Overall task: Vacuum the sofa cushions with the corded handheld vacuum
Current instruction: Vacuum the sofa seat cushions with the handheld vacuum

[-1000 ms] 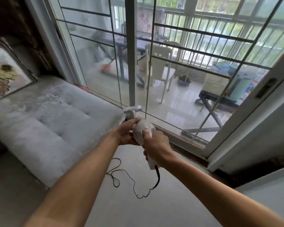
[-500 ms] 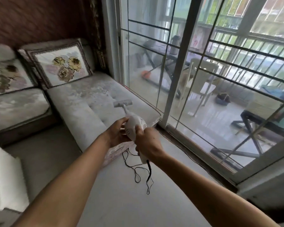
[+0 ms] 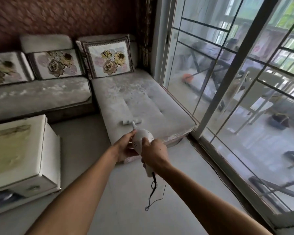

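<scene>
I hold a white corded handheld vacuum [image 3: 141, 137] in front of me with both hands. My right hand [image 3: 154, 153] grips its handle from above. My left hand [image 3: 126, 146] cups the left side of its round body. Its flat T-shaped nozzle [image 3: 130, 122] hovers over the near end of the grey chaise cushion [image 3: 143, 102]. A black cord [image 3: 153, 189] hangs from the handle's rear toward the floor. A second grey seat cushion [image 3: 37, 94] lies to the left.
Floral back pillows [image 3: 109, 58] lean against the dark red wall. A white low table [image 3: 20, 156] stands at the left. Barred glass sliding doors [image 3: 227, 92] run along the right, close to the chaise. Pale floor [image 3: 119, 200] lies between table and doors.
The view has swung left from the glass doors to the sofa. The vacuum, still in both hands, now points its nozzle over the chaise cushion's near end.
</scene>
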Motion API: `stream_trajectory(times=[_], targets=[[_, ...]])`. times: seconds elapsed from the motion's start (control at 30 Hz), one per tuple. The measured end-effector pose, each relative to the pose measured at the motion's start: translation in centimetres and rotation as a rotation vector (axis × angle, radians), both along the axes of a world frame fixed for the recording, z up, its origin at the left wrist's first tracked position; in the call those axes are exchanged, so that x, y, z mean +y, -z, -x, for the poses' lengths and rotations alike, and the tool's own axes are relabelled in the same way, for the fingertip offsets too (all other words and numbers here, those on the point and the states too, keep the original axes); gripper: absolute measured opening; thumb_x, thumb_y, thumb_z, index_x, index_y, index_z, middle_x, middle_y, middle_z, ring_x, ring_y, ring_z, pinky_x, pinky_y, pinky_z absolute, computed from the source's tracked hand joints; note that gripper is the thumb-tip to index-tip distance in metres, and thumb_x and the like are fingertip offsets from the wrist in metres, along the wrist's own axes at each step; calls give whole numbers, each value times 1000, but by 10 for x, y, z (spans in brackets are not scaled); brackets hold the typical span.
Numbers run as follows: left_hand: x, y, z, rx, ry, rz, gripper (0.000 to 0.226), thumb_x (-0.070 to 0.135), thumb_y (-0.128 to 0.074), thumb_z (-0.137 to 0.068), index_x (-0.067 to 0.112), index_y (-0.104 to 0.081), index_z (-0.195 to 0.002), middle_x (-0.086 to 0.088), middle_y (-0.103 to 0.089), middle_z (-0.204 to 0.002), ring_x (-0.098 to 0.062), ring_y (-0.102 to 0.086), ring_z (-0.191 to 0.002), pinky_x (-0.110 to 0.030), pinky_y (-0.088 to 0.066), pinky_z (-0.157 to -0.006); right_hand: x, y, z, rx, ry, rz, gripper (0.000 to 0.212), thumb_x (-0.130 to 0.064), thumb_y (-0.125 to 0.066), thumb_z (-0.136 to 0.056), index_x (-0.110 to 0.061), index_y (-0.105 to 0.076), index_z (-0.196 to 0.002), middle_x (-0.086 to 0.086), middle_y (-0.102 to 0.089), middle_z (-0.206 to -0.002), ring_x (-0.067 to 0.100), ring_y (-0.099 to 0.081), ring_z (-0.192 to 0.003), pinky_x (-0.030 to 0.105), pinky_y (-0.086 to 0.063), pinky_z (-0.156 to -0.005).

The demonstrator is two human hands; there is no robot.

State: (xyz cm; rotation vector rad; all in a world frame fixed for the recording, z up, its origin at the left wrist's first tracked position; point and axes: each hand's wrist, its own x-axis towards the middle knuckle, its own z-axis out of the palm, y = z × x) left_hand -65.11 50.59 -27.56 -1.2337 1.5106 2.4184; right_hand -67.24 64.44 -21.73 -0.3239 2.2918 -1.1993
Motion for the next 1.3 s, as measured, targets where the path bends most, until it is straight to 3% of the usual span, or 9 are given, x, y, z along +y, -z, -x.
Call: stream_trajectory(times=[0.17,0.27,0.33,0.43,0.53,0.67,0.87,1.13,1.3], targets=[[11,5,20,-73,9,72,65,64,-53,-90,4,-62,-109,-16,-63,-90,-28,-65,-73,-28,-55,-46,7,15,28,-142,-28,28,42,-38,-41,-101,2,-53,-108,20,-65,-86,22,-61,-53,25,-49,-42],[19,-1,34,-116,51,164,56,51,-55,-96,1,-61,-120,-18,-63,-92,-31,-67,-73,-31,-56,-50,14,17,51,-486,13,130,42,-33,-43,-97,5,-49,-113,19,-57,-78,26,-57,-55,30,-50,-46],[26,-6,37,-95,60,177,40,41,-55,-99,7,-59,-119,-16,-59,-88,-29,-64,-65,-29,-54,-44,19,12,64,-699,-34,181,33,-30,-41,-102,1,-50,-100,16,-54,-71,24,-53,-55,32,-50,-49],[32,-8,32,-63,41,186,30,40,-52,-101,15,-59,-117,-13,-54,-84,-23,-60,-45,-24,-50,-39,22,14,70,-840,-94,222,39,-35,-39,-103,-3,-54,-89,11,-53,-62,20,-51,-48,28,-45,-50],[34,-6,25,-43,3,187,34,43,-51,-100,17,-59,-122,-11,-55,-84,-20,-61,-42,-26,-51,-40,21,20,63,-811,-113,208,36,-34,-40,-102,-1,-51,-96,9,-51,-59,19,-50,-47,25,-44,-48],[34,0,19,-12,11,205,37,42,-48,-102,18,-57,-128,-11,-59,-88,-24,-63,-58,-27,-53,-45,17,25,53,-710,-32,183,36,-36,-40,-101,-1,-49,-99,7,-48,-48,17,-46,-36,20,-40,-42],[30,4,14,45,-6,183,41,40,-54,-99,18,-57,-134,-14,-60,-96,-26,-64,-67,-28,-55,-50,13,25,46,-661,15,188,40,-42,-39,-100,-3,-48,-99,8,-44,-52,15,-41,-30,16,-36,-38],[31,9,9,120,7,130,42,42,-56,-98,23,-59,-135,-15,-63,-104,-26,-69,-68,-30,-56,-53,18,23,37,-559,49,228,50,-47,-41,-100,2,-52,-100,9,-45,-54,15,-43,-30,16,-38,-37],[36,6,17,122,88,131,42,46,-51,-99,24,-58,-134,-17,-62,-114,-32,-69,-87,-35,-59,-66,24,22,42,-533,82,206,64,-50,-39,-99,9,-53,-117,10,-48,-56,17,-46,-32,19,-41,-37]])
